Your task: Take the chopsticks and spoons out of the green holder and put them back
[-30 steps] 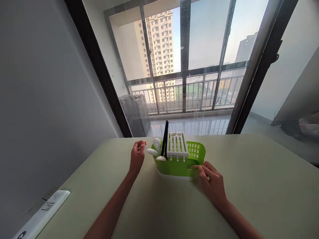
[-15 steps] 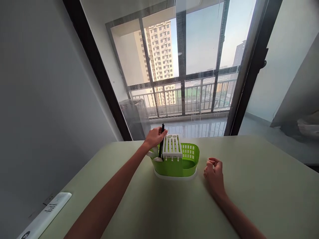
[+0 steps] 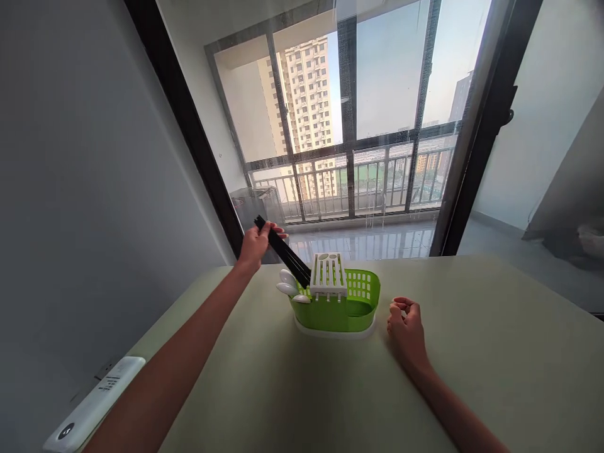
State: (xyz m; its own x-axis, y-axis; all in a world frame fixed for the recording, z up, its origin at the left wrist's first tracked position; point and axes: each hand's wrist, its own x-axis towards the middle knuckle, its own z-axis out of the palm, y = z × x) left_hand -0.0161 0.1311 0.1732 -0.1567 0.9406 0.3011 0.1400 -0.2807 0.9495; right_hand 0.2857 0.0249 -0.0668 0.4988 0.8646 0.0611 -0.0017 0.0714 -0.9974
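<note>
Black, slender chopsticks [image 3: 289,257], bundled, tilted toward 10–11 o'clock; lower ends at the green basket [image 3: 325,318], beside the white slotted rack [image 3: 329,291]. Left hand [image 3: 255,245] at the basket's 10 o'clock, fingers gripping the bundle near its upper end. Basket: oval, smooth-walled in front, perforated behind, pale base below. Rounded white spoons [image 3: 285,289] cluster at its 9 o'clock. Right hand [image 3: 406,321] just past 3 o'clock, near the basket but apart, fingers curled loosely closed. Tabletop [image 3: 283,390]: pale green, matt. White elongated bar [image 3: 106,387] at 8 o'clock, round dark spot on its near end. Plain grey wall [image 3: 70,157] at 10 o'clock; glass at 12, dark-framed, showing glossy floor tiles [image 3: 363,244], metal railing [image 3: 372,182], cream tower [image 3: 309,94].
</note>
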